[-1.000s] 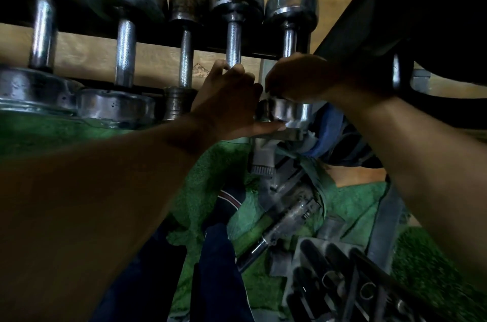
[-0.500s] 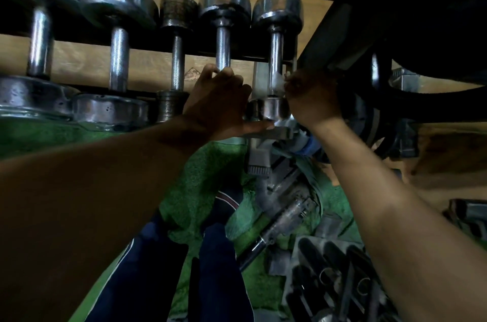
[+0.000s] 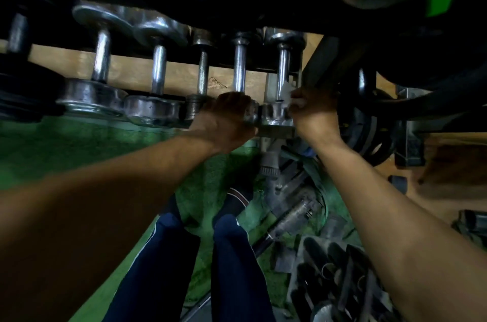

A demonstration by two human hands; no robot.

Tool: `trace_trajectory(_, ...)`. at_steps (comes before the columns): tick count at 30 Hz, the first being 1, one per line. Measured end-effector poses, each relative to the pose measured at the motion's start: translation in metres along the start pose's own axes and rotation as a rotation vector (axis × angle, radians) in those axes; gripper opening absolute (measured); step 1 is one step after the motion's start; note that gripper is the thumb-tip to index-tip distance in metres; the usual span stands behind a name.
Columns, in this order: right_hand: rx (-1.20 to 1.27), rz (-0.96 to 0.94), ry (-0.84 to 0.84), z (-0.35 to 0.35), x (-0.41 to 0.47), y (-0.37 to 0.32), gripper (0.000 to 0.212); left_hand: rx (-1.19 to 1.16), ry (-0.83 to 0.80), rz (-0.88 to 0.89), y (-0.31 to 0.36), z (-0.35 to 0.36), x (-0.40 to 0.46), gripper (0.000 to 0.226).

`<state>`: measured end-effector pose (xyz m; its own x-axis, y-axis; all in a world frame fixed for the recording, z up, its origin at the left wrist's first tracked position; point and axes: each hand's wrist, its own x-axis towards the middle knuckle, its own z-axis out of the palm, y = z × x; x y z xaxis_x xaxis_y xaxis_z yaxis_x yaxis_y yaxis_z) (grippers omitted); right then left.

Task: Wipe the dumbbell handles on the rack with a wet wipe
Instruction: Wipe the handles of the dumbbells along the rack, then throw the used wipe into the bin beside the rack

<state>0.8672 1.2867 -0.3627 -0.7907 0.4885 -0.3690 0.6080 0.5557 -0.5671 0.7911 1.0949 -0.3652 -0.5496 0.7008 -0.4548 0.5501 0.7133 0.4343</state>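
The wet wipe (image 3: pixel 287 89), a pale scrap, sits against the lower end of the rightmost dumbbell handle (image 3: pixel 282 68), just above that dumbbell's near head, at roughly 12 o'clock of centre frame. The right hand (image 3: pixel 311 111) pinches the wipe, its grip curled around it and pressed against the handle from the 3 o'clock side. The left hand (image 3: pixel 228 116) lies at 9 o'clock of the right hand, its grip curled over the near head of the neighbouring dumbbell (image 3: pixel 240 68), at the base of that handle; whether the fingers fully enclose the head cannot be determined.

The rack (image 3: pixel 147 76) carries a row of chrome dumbbells running toward 9 o'clock, handles pointing away from the viewer, with a wooden board visible behind them. A dark upper tier overhangs the row at 12 o'clock.

At 6 o'clock, the person's legs in dark blue trousers (image 3: pixel 232 269) stand on green flooring (image 3: pixel 79 147). At 5 o'clock lies a heap of metal bars and fittings (image 3: pixel 329 263). Dark weight plates (image 3: pixel 369 134) lean at 3 o'clock.
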Motion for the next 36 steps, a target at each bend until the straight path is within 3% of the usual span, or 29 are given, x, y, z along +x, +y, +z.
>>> trace_trajectory(3, -0.152, -0.022, -0.053, -0.011, -0.023, -0.028, 0.032, 0.017, -0.04, -0.079, -0.003, -0.027, -0.042, 0.069)
trace_trajectory(10, -0.187, -0.206, -0.052, -0.014, -0.081, -0.142, 0.018, 0.034, -0.064, -0.219, -0.027, -0.101, -0.168, 0.073)
trace_trajectory(22, -0.298, -0.594, -0.146, 0.043, -0.219, -0.414, 0.015, -0.102, 0.264, -0.518, -0.145, -0.211, -0.422, 0.079)
trace_trajectory(36, -0.317, -0.997, -0.183, 0.119, -0.36, -0.699, 0.029, -0.146, 0.606, -0.883, -0.282, -0.308, -0.698, 0.086)
